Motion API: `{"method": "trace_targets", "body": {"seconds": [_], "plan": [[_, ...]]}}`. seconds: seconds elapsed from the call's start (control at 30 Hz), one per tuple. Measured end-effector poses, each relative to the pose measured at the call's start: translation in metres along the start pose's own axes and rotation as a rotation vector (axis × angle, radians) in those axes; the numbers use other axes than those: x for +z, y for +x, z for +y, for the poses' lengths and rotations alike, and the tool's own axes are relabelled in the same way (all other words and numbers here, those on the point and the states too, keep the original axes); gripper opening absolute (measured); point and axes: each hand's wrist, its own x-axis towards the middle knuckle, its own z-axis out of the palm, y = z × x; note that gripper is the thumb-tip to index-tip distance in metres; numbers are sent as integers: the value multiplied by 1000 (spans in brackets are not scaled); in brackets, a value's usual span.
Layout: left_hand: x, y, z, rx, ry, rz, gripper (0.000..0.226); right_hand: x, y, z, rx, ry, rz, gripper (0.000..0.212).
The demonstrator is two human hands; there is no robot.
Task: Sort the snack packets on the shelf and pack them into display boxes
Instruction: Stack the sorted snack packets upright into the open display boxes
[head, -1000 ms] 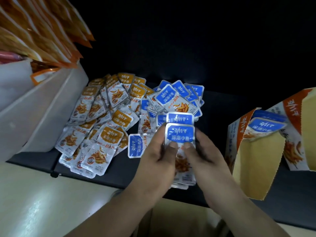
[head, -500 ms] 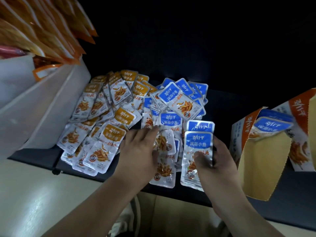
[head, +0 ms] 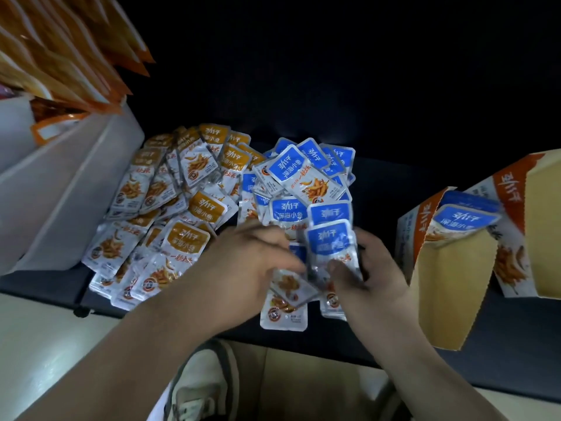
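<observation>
Left of the open display box, orange-labelled packets and blue-labelled packets lay heaped on the dark shelf. The left hand, blurred, covered a tilted packet; its grip could not be told. Nearer the box, the right hand pinched a blue stack. A loosened pinch would likely let the stack fan out and spill. The sachets looked glossy, thin and slippery.

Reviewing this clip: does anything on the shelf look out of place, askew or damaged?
Nothing looks damaged or spilled. The orange packets and blue packets lie in loose heaps that overlap where they meet. One tilted packet sticks out of the display box, not pushed in. The right hand grips a blue stack.
</observation>
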Motion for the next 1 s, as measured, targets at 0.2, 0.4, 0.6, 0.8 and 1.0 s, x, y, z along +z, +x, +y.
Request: {"method": "trace_targets", "body": {"seconds": [0.2,0.4,0.6,0.8,1.0], "plan": [[23,10,16,9,-108,157,33,14,-4,4,-4,-106,-197,43],[34,17,33,11,-69,310,35,16,-7,1,-17,-93,-212,52],[41,-5,17,-443,-215,428,49,5,-6,5,29,-78,-92,55],[60,-25,10,-739,-260,117,47,7,-5,10,103,-73,-134,67],[60,-15,14,-841,-521,150,25,5,-5,6,99,-93,-123,78]]}}
